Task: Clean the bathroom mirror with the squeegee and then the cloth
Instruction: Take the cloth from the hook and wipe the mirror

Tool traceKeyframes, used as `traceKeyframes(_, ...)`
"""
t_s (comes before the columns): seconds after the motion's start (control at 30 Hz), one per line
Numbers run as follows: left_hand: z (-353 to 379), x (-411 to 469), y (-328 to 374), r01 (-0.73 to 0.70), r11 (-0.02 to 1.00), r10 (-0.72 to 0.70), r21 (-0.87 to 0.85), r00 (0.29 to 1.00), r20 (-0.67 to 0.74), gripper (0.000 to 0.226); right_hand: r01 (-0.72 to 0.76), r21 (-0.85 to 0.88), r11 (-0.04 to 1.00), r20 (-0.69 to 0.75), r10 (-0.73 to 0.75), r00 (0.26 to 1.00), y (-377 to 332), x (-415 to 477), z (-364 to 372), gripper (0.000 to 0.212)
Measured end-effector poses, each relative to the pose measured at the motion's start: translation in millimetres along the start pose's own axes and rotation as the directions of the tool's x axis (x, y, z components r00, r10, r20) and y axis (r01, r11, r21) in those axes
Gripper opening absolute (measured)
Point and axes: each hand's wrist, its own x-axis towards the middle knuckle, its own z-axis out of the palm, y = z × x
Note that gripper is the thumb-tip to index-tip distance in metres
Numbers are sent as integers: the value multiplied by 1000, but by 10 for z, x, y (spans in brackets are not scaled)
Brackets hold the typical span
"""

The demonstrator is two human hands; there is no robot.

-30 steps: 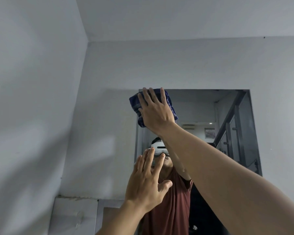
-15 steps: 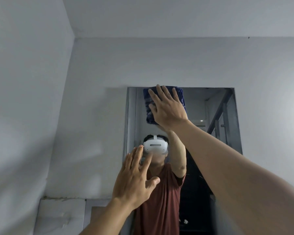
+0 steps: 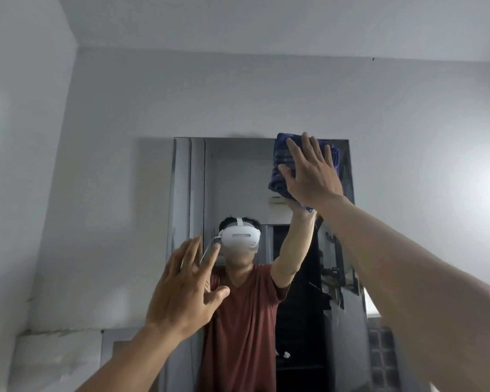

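Note:
The bathroom mirror [image 3: 235,176] hangs on the grey wall ahead, a tall rectangle. A folded dark blue cloth [image 3: 280,165] is pressed flat against the glass at its top right corner. My right hand [image 3: 311,174] lies spread over the cloth with the arm stretched up. My left hand [image 3: 187,287] is raised lower down in front of the mirror's left part, fingers apart and holding nothing. Whether it touches the glass is unclear. No squeegee is in view.
The mirror reflects a person in a dark red shirt with a white headset, a doorway and a dark opening behind. A side wall [image 3: 20,193] closes in on the left. A pale ledge [image 3: 57,355] runs below at the bottom left.
My right hand has slid the cloth along the mirror's top edge from the left part to the right corner. My left hand stays raised and open, little moved relative to the mirror.

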Motion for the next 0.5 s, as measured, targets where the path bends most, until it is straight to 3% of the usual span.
traceKeyframes(0.3, -28, 3, 25, 2, 1000, -2, 4, 1000, 11, 92, -204, 48, 978, -39, 206, 978, 494, -194, -19, 64)
traceKeyframes(0.5, -37, -3, 35, -7, 999, 8, 40, 1000, -9, 85, -248, 7, 969, -61, 248, 967, 417, -669, 52, 61)
